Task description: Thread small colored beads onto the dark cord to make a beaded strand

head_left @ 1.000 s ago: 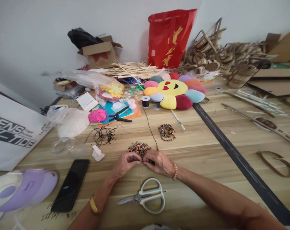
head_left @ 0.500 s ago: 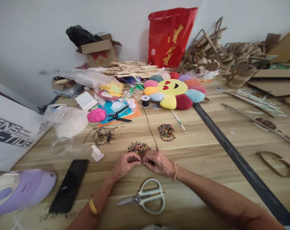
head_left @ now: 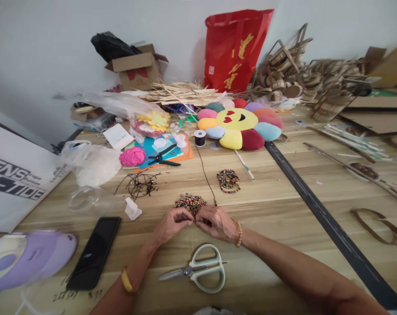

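My left hand (head_left: 172, 224) and my right hand (head_left: 216, 223) meet fingertip to fingertip on the wooden table (head_left: 283, 210), both pinched closed. Between them runs a thin black cord (head_left: 205, 175) that leads back to a black spool (head_left: 199, 138). Whether a bead sits in the pinch is too small to tell. A heap of small coloured beads (head_left: 190, 203) lies just beyond my fingers. A finished coil of beaded strands (head_left: 228, 180) rests farther back on the right. White-handled scissors (head_left: 198, 270) lie just in front of my wrists.
A black phone (head_left: 93, 253) and a lilac object (head_left: 24, 259) lie at the left front. Cord scraps (head_left: 139, 183), a glass jar (head_left: 86, 199), a plastic bag (head_left: 92, 162), pliers (head_left: 163, 160) and a flower cushion (head_left: 238, 126) crowd the back. A long black strip (head_left: 329, 223) crosses the right.
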`<state>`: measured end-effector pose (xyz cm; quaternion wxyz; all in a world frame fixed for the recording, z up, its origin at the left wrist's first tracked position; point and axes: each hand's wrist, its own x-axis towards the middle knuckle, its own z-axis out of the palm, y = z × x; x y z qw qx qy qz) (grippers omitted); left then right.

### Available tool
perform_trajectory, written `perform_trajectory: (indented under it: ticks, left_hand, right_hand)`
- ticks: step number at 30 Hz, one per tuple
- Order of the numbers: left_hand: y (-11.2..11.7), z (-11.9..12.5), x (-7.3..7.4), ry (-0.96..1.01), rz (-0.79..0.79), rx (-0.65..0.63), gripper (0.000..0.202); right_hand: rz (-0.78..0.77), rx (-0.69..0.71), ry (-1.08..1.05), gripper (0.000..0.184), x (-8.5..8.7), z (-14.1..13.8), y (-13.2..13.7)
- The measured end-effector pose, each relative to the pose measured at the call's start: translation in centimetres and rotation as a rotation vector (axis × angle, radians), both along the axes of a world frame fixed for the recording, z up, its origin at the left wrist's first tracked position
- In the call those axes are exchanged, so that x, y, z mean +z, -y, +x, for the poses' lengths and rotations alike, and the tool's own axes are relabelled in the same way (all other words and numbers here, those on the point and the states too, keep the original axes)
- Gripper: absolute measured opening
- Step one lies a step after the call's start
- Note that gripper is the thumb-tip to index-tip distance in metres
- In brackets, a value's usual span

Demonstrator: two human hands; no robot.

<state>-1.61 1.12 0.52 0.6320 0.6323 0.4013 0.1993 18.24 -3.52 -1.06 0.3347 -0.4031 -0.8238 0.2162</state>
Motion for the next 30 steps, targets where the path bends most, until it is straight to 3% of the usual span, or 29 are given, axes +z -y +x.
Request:
perform_trajectory:
  ticks: [30]
  left_hand:
    - [0.27, 0.20, 0.07, -0.045, 0.074, -0.029, 0.015]
  right_hand:
    - [-0.032, 0.020, -0.048, 0.009, 0.10, -0.01, -0.08]
